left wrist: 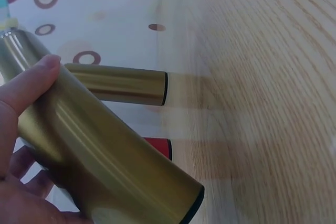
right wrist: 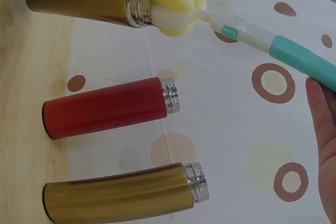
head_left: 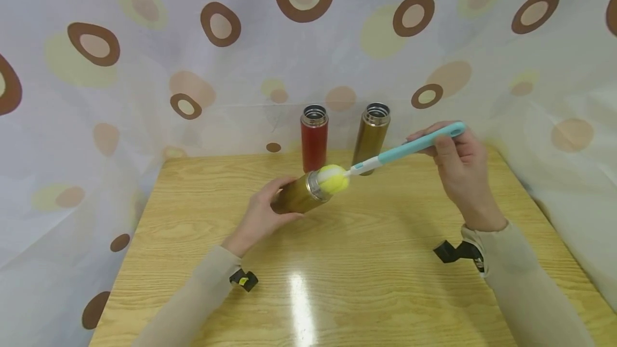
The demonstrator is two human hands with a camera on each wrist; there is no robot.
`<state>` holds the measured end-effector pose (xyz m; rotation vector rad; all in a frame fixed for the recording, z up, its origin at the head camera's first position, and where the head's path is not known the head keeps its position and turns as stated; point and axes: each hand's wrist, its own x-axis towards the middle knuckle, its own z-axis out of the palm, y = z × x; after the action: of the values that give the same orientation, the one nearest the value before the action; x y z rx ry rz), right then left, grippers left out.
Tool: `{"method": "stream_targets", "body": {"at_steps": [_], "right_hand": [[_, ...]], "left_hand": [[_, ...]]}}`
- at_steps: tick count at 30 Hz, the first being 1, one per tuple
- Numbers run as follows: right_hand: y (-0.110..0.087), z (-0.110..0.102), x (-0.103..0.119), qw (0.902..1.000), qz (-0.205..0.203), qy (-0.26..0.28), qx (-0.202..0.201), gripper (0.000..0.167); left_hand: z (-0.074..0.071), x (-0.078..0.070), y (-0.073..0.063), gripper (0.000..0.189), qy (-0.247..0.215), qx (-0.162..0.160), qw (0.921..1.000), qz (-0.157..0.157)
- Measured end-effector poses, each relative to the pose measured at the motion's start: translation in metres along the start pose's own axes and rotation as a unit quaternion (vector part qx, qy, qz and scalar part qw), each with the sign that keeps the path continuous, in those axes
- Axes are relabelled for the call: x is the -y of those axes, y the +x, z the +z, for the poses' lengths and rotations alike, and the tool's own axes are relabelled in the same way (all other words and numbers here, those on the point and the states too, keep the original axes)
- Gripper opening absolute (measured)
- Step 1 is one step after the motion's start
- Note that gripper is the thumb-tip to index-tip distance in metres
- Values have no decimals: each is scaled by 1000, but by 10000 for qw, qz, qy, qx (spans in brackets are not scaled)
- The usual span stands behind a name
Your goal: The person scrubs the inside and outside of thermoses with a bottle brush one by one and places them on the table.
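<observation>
My left hand (head_left: 262, 210) grips a gold thermos bottle (head_left: 295, 197) around its body and holds it tilted, mouth toward the right. In my right hand (head_left: 460, 167) is the turquoise and white handle of a bottle brush (head_left: 409, 148), pinched between thumb and fingers. The brush's yellow and white sponge head (right wrist: 176, 6) sits at the bottle's steel mouth, with most of it showing outside the rim. In the left wrist view the gold bottle (left wrist: 105, 145) slants across, its black-edged base raised at the lower right.
Behind the held bottle, a red thermos bottle (head_left: 314, 141) and a second gold one (head_left: 371, 135) stand upright without lids at the table's back edge. The wooden table (head_left: 366, 272) meets a spotted cloth backdrop (head_left: 260, 68) at the back and sides.
</observation>
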<state>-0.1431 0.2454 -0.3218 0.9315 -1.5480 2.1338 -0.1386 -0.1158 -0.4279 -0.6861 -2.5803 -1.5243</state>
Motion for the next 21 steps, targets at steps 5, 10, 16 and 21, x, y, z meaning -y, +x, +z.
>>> {"method": "stream_targets", "body": {"at_steps": [5, 10, 16, 21], "right_hand": [[1, -3, -1, 9998, -25, 148, -110, 23], [1, -3, -4, 9992, 26, 190, -363, 22], [2, -1, -5, 9968, 113, 246, -757, 20], [3, 0, -6, 9930, 229, 252, -1127, 19]], "left_hand": [[-3, 0, 0, 77, -18, 111, 9999, -28], [-3, 2, 0, 77, -12, 138, 9999, -85], [-3, 3, 0, 77, 34, 111, 9999, -91], [-3, 4, 1, 77, 108, 118, 9999, -59]]}}
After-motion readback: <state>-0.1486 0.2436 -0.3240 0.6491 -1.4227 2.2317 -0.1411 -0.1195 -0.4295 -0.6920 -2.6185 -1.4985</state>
